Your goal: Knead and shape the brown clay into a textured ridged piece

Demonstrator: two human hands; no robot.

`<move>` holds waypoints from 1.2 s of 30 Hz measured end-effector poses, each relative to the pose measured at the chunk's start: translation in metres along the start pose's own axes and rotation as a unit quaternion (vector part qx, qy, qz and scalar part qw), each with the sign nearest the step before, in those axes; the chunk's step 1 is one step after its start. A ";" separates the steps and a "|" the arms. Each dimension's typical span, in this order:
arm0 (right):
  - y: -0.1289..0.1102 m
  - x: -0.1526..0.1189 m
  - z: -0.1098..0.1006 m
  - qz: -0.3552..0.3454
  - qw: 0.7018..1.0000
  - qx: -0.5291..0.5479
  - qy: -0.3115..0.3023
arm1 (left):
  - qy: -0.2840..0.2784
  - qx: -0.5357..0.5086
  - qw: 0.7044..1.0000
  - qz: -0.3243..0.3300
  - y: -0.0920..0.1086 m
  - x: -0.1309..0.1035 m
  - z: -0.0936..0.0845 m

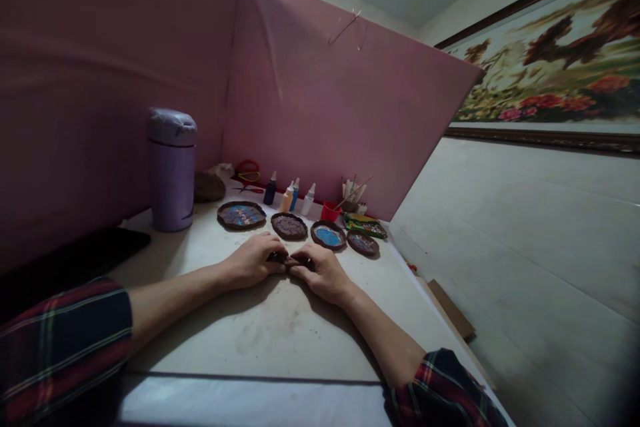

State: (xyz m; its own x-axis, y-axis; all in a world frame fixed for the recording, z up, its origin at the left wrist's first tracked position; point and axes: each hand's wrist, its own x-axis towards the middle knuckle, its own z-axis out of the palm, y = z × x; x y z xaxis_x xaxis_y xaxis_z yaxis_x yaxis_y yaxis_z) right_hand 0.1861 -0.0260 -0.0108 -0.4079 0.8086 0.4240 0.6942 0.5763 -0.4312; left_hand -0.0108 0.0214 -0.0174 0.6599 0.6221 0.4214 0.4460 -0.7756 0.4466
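Observation:
My left hand (257, 259) and my right hand (320, 270) meet over the middle of the white table (280, 334). Between their fingertips they pinch a small piece of dark brown clay (291, 262); the fingers cover part of it. Just beyond the hands lie several brown clay dishes: a large one with blue and brown inside (241, 214), a brownish one (289, 226), one with a bright blue middle (328, 236) and a small one (363, 243).
A purple tumbler (173, 174) stands at the left, beside a brown lump (209, 187). Scissors (247, 189), paint bottles (287, 198), a red cup (331, 211) and a colourful packet (366, 225) line the back. Pink panels (320, 100) enclose the table's back and left.

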 end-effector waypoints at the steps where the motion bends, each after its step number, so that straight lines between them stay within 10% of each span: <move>1: 0.000 0.000 0.000 -0.003 1.000 0.000 -0.003 | 0.000 0.007 1.000 0.003 0.000 0.000 0.000; 36: -0.008 0.002 0.019 0.012 0.995 -0.047 0.086 | 0.048 0.130 0.988 -0.070 0.016 0.001 0.009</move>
State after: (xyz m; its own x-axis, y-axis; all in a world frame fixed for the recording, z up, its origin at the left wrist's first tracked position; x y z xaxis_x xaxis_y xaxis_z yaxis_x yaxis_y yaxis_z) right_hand 0.1682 -0.0266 -0.0212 -0.2880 0.7849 0.5485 0.7586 0.5366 -0.3695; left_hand 0.0021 0.0083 -0.0169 0.5265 0.7226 0.4479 0.6766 -0.6751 0.2939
